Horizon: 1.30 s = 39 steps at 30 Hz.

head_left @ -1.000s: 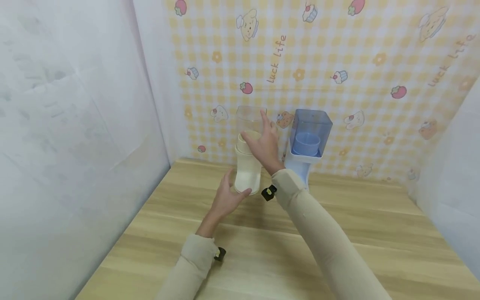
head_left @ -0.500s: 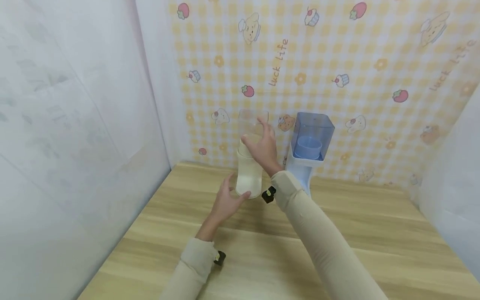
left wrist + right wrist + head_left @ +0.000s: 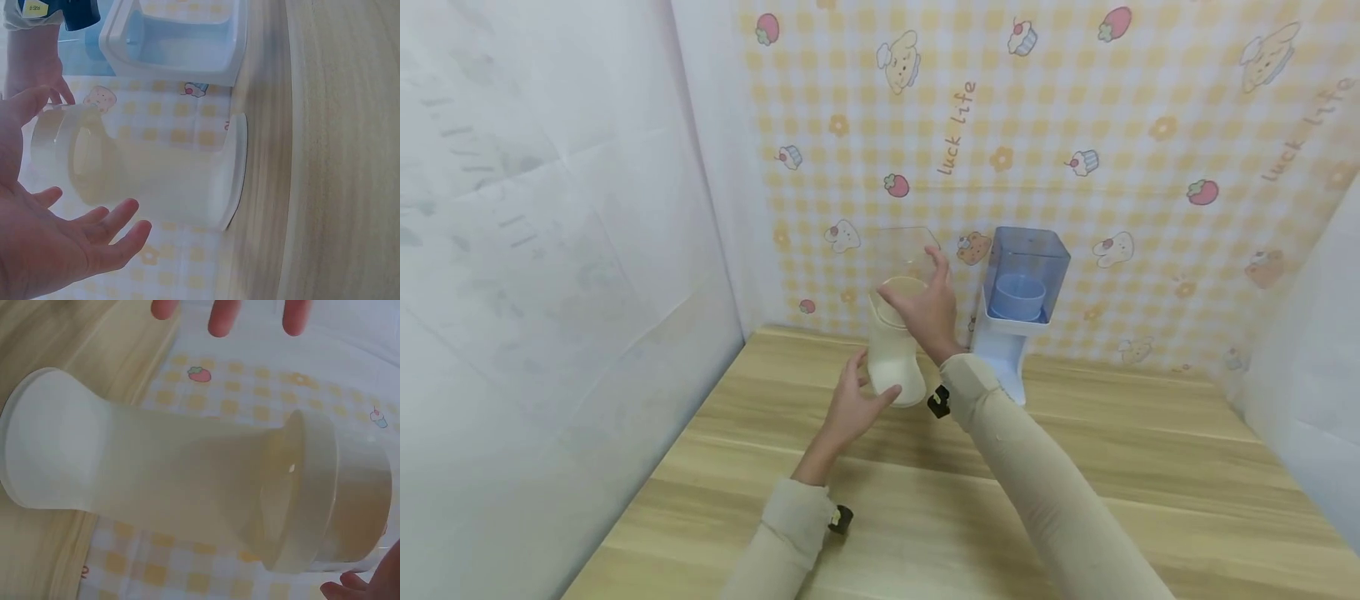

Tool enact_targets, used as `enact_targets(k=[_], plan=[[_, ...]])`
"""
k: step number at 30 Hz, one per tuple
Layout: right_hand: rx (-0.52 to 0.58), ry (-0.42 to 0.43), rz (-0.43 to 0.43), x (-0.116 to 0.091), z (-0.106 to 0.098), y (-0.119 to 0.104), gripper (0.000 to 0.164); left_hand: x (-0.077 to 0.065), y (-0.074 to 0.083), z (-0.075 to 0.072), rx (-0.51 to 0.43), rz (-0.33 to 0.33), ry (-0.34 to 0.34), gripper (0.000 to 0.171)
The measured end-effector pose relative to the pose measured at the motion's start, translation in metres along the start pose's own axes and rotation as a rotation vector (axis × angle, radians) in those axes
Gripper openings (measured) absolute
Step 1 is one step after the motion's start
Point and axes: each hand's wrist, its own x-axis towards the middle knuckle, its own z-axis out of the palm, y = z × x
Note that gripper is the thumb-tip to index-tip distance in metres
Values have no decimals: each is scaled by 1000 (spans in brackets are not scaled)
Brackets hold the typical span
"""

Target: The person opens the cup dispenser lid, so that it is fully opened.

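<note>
A cream dispenser-like stand (image 3: 895,367) stands on the wooden tabletop, its ring-shaped head topped by a clear cover (image 3: 898,250). My right hand (image 3: 931,315) grips the upper part from the right, thumb in front and fingers toward the back. Low on the left, my left hand (image 3: 848,408) is spread around the base, thumb before it. In the left wrist view the left fingers (image 3: 119,240) are loose and look apart from the stand's body. Several left fingertips (image 3: 225,317) show in the right wrist view. How the right fingers contact the cover is partly hidden.
A similar blue and white stand (image 3: 1017,292) with a tinted clear box is close by on the right, partly behind my right forearm. Checked cloth (image 3: 1120,108) hangs at the back and a white sheet (image 3: 550,292) on the left. The wooden tabletop (image 3: 1075,450) extends forward.
The cream stand has turned slightly and its base has shifted a little toward me, with the right hand staying on its top. The left hand has hardly moved.
</note>
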Motion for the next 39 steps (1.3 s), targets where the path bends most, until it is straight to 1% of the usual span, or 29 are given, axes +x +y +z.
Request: enact_targets(k=[5,9,12,15,17,21,28,31,33,34,38,39], plan=[[36,2,-25,-1,2,0,102,-1,1,-1,-2,8,3,91],[40,2,-13,-4,-1,2,102,-4,1,-3,-17,-2,3,92],[66,-8,-7,-7,-4,2,103,-6,0,-5,-25,17,-9,93],[121,-25,-9,-11,-9,3,103,-9,-2,-8,-17,47,-34,93],[159,-39,-6,-14,-13,3,103,-10,-4,-11,-9,62,-43,92],[217,-73,-11,-18,-21,4,102,-11,-5,-17,10,69,-36,92],[319,-130,-65,-26,-37,-3,100,-9,-1,-33,3,70,-33,95],[351,-170,-71,-30,-47,-5,98,-8,3,-43,-21,81,-45,93],[382,-216,-65,-34,-58,-13,97,-8,5,-49,-42,90,-62,91],[402,-240,-66,-35,-62,-13,97,-8,7,-51,-54,95,-73,91],[476,-314,-74,-40,-78,-15,98,-7,9,-54,-77,122,-118,92],[493,-326,-86,-41,-80,-11,98,-7,9,-55,-76,134,-131,94]])
